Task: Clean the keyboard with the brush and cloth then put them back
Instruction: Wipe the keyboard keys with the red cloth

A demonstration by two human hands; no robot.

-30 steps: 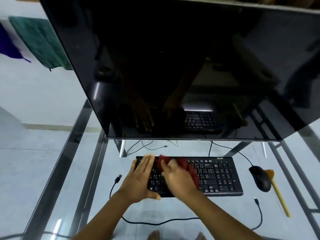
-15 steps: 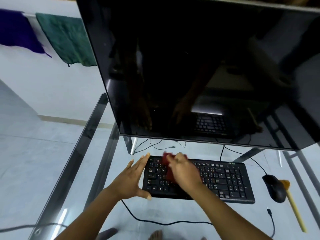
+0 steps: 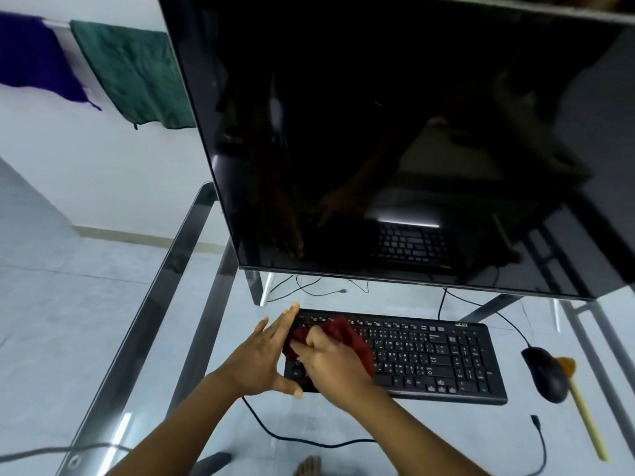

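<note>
We brace the keyboard [image 3: 429,355] at its left end with our left hand [image 3: 261,359], fingers straight and spread, likely to stop it sliding. Our right hand [image 3: 333,365] grips the bunched cloth [image 3: 343,333] on its left keys; the brush [image 3: 587,420] lies off its right end.

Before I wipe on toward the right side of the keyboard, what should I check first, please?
1. Cloth held: the right hand grips the red cloth on the keys: ok.
2. Keyboard steadied: the left hand, fingers straight, lies at the left end of the keyboard: ok.
3. Path to the right: the keys there are uncovered: ok.
4. Brush out of the way: the brush lies right of the mouse, off the keyboard: ok.
5. Dust left on the keys: cannot tell.
</note>
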